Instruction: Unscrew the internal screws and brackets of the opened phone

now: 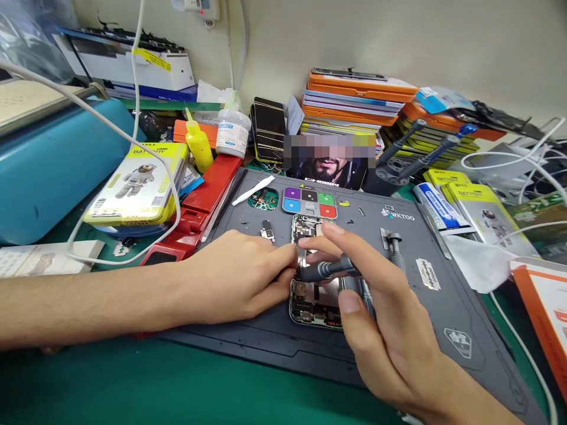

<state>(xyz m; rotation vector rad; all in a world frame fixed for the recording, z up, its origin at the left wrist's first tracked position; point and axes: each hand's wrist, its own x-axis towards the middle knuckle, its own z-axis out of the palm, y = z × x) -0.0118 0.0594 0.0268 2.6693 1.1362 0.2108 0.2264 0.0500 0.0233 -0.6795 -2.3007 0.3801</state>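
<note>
An opened smartphone (pixel 305 307) lies on the grey work mat, its inner parts exposed and partly hidden by both hands. A dark grey screwdriver (pixel 325 270) slants over its middle. My left hand (pixel 248 271) is closed at the phone's left edge, finger and thumb pinched at the screwdriver's front end; the tip is hidden. Around the screwdriver's rear, my right hand (pixel 385 295) curls loosely, index finger and thumb apart, other fingers behind the handle. Just left of the phone lies a small dark part (pixel 267 230).
A coloured magnetic pad (pixel 310 202) and a white spudger (pixel 253 190) lie behind the phone. Another screwdriver (pixel 394 248) rests to the right. A propped screen (pixel 330 162), a screwdriver stand (pixel 392 174), a red tool (pixel 199 212) and battery boxes (pixel 137 186) surround the mat (pixel 248 342).
</note>
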